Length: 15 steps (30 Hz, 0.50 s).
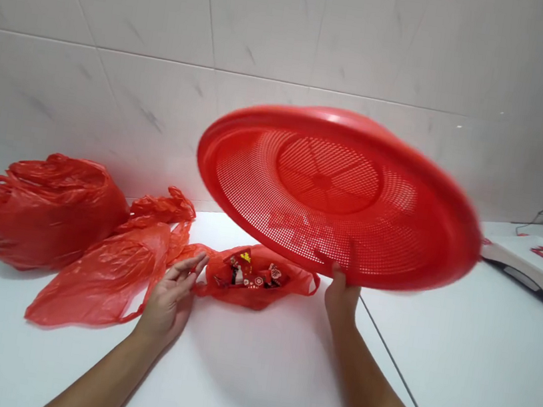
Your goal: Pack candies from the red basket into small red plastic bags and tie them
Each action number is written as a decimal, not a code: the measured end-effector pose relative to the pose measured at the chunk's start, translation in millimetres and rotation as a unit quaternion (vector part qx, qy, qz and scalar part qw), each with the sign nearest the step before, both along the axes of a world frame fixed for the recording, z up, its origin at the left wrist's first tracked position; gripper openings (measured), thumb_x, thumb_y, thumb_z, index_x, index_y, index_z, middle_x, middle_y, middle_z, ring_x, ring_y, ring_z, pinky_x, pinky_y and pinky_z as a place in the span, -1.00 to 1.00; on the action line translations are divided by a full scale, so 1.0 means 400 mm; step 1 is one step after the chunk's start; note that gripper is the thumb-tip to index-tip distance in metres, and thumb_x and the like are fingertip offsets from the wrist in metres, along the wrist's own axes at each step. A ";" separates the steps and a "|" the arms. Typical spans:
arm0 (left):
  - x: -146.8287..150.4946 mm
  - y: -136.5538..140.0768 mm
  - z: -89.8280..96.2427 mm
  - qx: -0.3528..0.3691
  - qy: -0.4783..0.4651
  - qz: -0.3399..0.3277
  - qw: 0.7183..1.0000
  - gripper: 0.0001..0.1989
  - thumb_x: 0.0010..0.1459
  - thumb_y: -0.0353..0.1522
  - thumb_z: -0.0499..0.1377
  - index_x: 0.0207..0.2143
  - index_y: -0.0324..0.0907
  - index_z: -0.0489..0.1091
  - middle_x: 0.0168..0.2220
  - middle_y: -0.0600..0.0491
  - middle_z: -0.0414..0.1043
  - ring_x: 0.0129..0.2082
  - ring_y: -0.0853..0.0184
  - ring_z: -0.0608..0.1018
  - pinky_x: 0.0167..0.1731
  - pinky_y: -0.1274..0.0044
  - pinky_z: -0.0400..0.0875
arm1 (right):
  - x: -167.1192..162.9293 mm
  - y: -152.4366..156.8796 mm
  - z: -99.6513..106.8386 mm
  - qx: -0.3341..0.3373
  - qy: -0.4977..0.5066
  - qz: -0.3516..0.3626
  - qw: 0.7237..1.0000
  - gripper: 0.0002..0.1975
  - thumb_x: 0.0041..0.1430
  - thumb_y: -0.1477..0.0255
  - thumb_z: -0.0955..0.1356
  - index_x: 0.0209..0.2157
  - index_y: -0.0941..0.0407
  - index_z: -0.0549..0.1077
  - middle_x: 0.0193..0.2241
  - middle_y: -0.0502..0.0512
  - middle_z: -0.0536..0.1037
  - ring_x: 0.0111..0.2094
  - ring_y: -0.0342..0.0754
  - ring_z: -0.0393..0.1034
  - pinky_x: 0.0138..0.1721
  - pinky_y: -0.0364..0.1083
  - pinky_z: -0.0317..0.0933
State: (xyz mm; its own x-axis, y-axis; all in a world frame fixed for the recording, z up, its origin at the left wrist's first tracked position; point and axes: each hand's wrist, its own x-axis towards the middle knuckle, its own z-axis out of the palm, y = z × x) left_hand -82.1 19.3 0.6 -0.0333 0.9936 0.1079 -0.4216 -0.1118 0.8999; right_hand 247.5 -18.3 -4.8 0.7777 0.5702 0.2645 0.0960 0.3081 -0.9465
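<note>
Evidently, the right hand (341,299) had its fingers closed on the lower rim of a round red plastic mesh basket (325,183). The basket was up off the white bench (247,378), tilted with its open side towards the camera. Just below it in the view, an open, translucent red plastic bag (258,301) lay on the bench, with patterned items (247,273) showing inside (their print was too small to read). The left hand (169,300) was at that bag's left end, fingers loosely bent; whether they pinched the plastic, I could not tell. Farther left, a flattened red plastic bag (107,278) lay beside a bulging red plastic bag (58,210).
</note>
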 end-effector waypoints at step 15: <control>0.014 0.013 -0.028 0.024 0.127 -0.054 0.990 -0.64 0.02 -0.18 0.51 -0.14 -0.08 0.62 0.35 -0.11 0.36 0.44 -0.05 0.25 0.43 0.10 0.04 | 0.391 -0.047 0.069 0.238 0.174 -0.273 0.916 -0.73 0.17 0.12 0.12 -0.45 -0.01 0.20 -0.47 0.13 0.28 -0.44 0.13 0.38 -0.41 0.16 0.34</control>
